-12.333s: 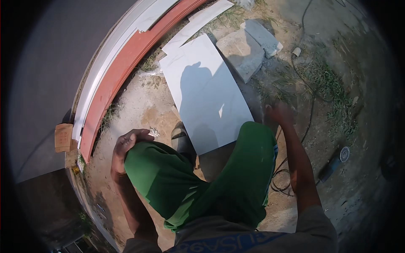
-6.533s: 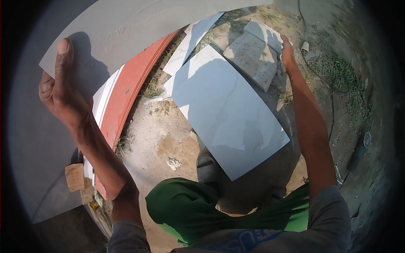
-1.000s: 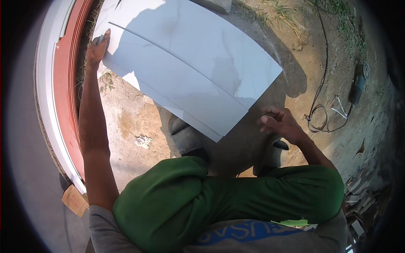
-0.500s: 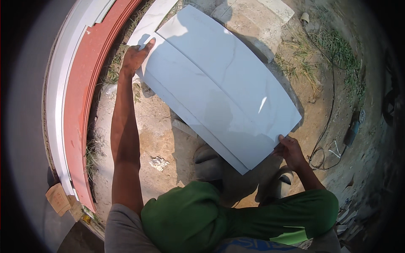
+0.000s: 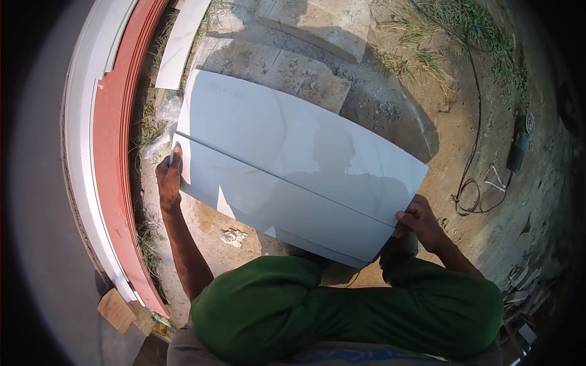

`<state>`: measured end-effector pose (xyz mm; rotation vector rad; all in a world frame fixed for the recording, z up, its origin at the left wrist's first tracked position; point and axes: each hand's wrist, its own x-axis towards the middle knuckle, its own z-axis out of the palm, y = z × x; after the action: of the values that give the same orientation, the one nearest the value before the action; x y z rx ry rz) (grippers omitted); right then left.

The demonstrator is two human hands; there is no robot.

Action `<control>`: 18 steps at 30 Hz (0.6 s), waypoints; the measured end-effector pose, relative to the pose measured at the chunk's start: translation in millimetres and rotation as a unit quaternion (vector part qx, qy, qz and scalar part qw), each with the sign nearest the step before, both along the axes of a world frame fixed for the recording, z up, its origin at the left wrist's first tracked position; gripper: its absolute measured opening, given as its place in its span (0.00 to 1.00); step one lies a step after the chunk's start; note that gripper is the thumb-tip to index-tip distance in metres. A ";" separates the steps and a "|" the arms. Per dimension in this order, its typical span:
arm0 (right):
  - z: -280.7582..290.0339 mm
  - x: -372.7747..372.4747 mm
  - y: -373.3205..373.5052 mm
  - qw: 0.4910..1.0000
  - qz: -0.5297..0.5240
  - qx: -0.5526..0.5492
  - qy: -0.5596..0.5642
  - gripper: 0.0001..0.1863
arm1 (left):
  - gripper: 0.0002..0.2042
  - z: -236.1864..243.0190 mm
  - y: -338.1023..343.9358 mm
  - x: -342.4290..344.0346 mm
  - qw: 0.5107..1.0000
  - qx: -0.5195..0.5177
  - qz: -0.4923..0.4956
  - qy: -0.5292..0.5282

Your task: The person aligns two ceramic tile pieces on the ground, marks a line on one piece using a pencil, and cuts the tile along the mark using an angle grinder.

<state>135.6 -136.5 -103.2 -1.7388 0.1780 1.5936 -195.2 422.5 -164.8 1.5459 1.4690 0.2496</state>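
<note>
Sandy ground [image 5: 464, 128] outdoors. A large white tile [image 5: 287, 165] lies above green-trousered knees; left hand [image 5: 169, 177] grips its left edge, right hand [image 5: 418, 221] pinches its right corner.

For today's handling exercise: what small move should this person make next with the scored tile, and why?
Probably press the near strip down to snap it. The white tile has a line running across it, and the left hand and right hand grip its two ends by that line.
</note>
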 end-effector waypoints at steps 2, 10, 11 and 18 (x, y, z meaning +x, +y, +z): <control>0.3 2.9 2.4 0.999 0.038 0.011 0.006 0.17 | 0.27 3.1 -11.9 -36.1 1.000 0.002 0.008 0.003; -17.0 0.4 17.8 0.995 0.080 0.055 0.030 0.15 | 0.30 30.7 -40.1 -99.3 0.993 0.106 0.034 0.042; -19.2 -0.4 16.9 0.994 0.085 0.061 0.029 0.15 | 0.29 35.2 -40.1 -90.7 0.995 0.081 0.039 0.038; -20.4 17.5 32.4 0.998 0.030 0.041 -0.032 0.16 | 0.29 8.4 14.5 -31.1 0.999 0.041 0.029 -0.017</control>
<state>153.1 -104.2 -123.6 -1.7420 0.0296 1.5632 -226.4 437.0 -156.5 1.5596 1.4946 0.3721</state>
